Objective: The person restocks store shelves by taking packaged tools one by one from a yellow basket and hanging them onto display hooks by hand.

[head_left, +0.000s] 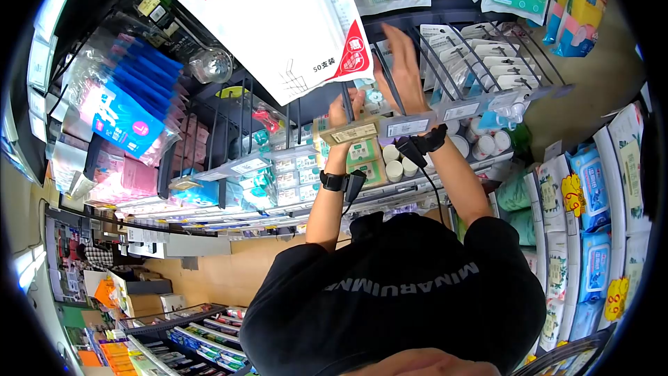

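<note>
My left hand (343, 109) reaches up between the metal display hooks, its fingers curled. The white bag and a hook partly cover it, so what it grips, if anything, is hidden. A small packet with a pale blue and white pattern (376, 99) sits between my two hands, close to the left fingertips. My right hand (406, 73) is raised beside a hook, fingers stretched upward and apart. A large white bag with red print (278, 28) hangs in front, above my left hand. Price labels (408, 127) line the hook ends just under my hands. Black straps with small devices circle both wrists.
Several white carded packs (504, 66) hang on hooks at the right. Blue packs (129, 115) hang at the left. Below are white round tubs (394, 170) and green-yellow boxes (363, 153). Wipes packs (593, 195) fill a shelf at the right.
</note>
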Demonstrator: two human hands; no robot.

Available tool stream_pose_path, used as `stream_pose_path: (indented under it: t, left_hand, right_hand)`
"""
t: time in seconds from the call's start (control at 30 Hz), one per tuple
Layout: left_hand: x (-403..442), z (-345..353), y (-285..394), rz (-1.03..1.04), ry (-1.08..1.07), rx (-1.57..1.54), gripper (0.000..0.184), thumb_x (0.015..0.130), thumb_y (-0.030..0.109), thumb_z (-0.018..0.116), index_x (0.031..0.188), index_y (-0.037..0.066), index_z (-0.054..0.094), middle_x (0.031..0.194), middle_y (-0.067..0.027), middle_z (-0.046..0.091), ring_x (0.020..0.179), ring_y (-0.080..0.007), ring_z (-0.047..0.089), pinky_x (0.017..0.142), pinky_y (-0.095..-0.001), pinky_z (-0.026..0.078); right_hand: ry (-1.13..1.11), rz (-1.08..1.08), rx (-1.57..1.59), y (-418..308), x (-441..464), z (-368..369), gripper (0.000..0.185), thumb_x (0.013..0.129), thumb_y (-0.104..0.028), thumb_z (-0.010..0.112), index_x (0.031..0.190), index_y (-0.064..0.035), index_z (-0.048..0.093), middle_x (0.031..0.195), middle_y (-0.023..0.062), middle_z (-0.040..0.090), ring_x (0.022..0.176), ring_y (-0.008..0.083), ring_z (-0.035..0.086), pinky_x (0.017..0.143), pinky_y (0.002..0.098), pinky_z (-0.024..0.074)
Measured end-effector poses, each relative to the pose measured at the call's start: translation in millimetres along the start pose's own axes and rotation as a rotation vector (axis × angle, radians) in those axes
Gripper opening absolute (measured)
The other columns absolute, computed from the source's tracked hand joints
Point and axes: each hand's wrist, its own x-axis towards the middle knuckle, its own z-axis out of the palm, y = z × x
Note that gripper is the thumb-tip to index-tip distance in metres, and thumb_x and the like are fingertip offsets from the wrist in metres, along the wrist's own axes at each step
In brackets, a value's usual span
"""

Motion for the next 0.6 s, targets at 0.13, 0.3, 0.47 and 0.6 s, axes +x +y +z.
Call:
stream_pose_path:
  t: [0.13,0.3,0.47,0.6]
  left_hand:
    - [3.5,0.4,5.4,0.007,-0.016,-0.006,0.028,0.098,0.030,0.066,0.098,0.001,0.066,0.082,-0.0014,0.066,0.074,-0.0068,0.059,0.067,-0.0235,0.051]
    - [-0.4,4.2,16.8,0.012,-0.026,-0.014,0.028,0.098,0.028,0.066,0.099,0.000,0.066,0.082,-0.0019,0.067,0.073,-0.0064,0.060,0.066,-0.0230,0.051]
    - [4.3,6.1,13.0,0.016,0.003,0.048,0.027,0.098,0.027,0.066,0.099,-0.001,0.067,0.080,-0.0025,0.067,0.072,-0.0066,0.060,0.064,-0.0237,0.051]
    - [9.2,5.0,3.3,0.029,0.027,0.013,0.027,0.098,0.026,0.066,0.099,-0.001,0.067,0.080,-0.0021,0.067,0.072,-0.0063,0.059,0.064,-0.0232,0.050]
  right_hand:
    - [-0.187,-0.107,0.106,21.6,-5.0,5.7,0.044,0.088,0.002,0.058,0.131,0.0067,0.052,0.137,0.0281,0.052,0.118,0.0459,0.055,0.097,0.0437,0.0489]
    - [-0.254,-0.130,0.138,29.3,-3.8,-0.1,0.042,0.086,0.005,0.056,0.128,0.0092,0.052,0.137,0.0298,0.051,0.120,0.0473,0.055,0.095,0.0441,0.0505]
    - [-0.211,-0.064,0.160,22.6,-7.7,4.2,0.043,0.084,0.008,0.055,0.127,0.0091,0.052,0.135,0.0305,0.053,0.117,0.0472,0.057,0.094,0.0428,0.0517]
    - [-0.189,-0.093,0.140,25.0,-8.4,6.8,0.043,0.084,0.008,0.055,0.127,0.0086,0.052,0.134,0.0300,0.054,0.115,0.0475,0.058,0.093,0.0425,0.0524]
